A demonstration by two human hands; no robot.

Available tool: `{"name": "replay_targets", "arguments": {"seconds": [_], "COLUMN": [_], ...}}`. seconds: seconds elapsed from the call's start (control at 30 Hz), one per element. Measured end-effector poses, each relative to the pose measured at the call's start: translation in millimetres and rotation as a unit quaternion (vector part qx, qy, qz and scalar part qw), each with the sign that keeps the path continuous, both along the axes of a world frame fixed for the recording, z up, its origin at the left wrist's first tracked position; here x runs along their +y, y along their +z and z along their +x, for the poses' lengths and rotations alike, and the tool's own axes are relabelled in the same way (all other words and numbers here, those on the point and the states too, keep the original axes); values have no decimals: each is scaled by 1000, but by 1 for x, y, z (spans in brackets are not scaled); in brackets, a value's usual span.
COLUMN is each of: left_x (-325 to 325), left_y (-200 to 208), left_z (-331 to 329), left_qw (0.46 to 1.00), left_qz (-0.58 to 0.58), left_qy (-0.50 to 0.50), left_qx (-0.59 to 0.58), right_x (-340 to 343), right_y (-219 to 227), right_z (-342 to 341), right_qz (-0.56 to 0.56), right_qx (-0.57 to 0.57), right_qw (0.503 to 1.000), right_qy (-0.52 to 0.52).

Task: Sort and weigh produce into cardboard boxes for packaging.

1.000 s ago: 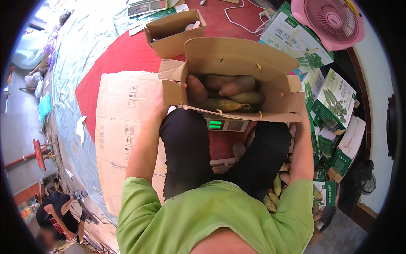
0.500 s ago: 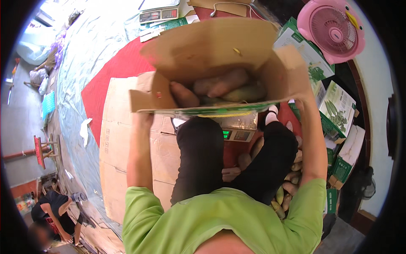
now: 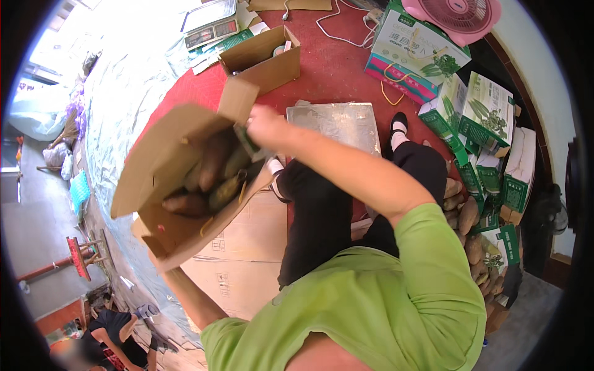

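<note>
An open cardboard box (image 3: 154, 154) is held tilted at my left, off the floor. Inside lie several long root vegetables (image 3: 213, 164), some green, some brownish-pink. My right hand (image 3: 266, 128) is closed on the far right end of the box, by its raised flap. My left hand (image 3: 166, 271) holds the near left end; its fingers are mostly hidden behind the cardboard. Beyond my knees, the flat metal plate of a scale (image 3: 337, 127) lies bare on the red floor covering.
Flattened cardboard (image 3: 241, 232) lies under the box. A smaller open box (image 3: 263, 59) and another scale (image 3: 210, 25) stand ahead. Printed cartons (image 3: 489, 114), loose root vegetables (image 3: 470, 247) and a pink fan (image 3: 458, 15) are at the right. Another person (image 3: 120, 334) crouches far left.
The box has swung left from above the scale and turned, so the scale plate and a smaller box behind now show. Both my hands have moved left with it.
</note>
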State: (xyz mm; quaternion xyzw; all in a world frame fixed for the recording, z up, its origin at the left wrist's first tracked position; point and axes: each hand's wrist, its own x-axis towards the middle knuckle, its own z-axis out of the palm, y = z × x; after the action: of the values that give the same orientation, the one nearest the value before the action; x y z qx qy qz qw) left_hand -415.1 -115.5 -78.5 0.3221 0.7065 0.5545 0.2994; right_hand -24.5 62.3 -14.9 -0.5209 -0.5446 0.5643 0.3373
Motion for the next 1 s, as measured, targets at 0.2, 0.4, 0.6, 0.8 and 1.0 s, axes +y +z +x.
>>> {"name": "replay_targets", "arguments": {"seconds": [0.2, 0.4, 0.6, 0.8, 1.0], "left_x": [-60, -69, 18, 48, 65], "left_y": [-12, -89, -111, -94, -71], "left_z": [-42, -93, -32, 4, 41], "left_qw": [975, 992, 987, 984, 979], "left_qz": [-173, -108, -100, -79, -61], "left_qy": [100, -3, -118, -159, -192], "left_qx": [-102, -58, -46, -9, 23], "right_x": [-50, -128, -137, -141, -156], "right_y": [-68, -114, -176, -157, -140], "right_z": [-89, -147, -150, -143, -140], "right_qz": [-154, -206, 22, 47, 69], "right_qx": [-153, -170, -371, -366, -357], "right_qw": [972, 934, 776, 773, 765], "right_qy": [91, 238, 509, 517, 532]}}
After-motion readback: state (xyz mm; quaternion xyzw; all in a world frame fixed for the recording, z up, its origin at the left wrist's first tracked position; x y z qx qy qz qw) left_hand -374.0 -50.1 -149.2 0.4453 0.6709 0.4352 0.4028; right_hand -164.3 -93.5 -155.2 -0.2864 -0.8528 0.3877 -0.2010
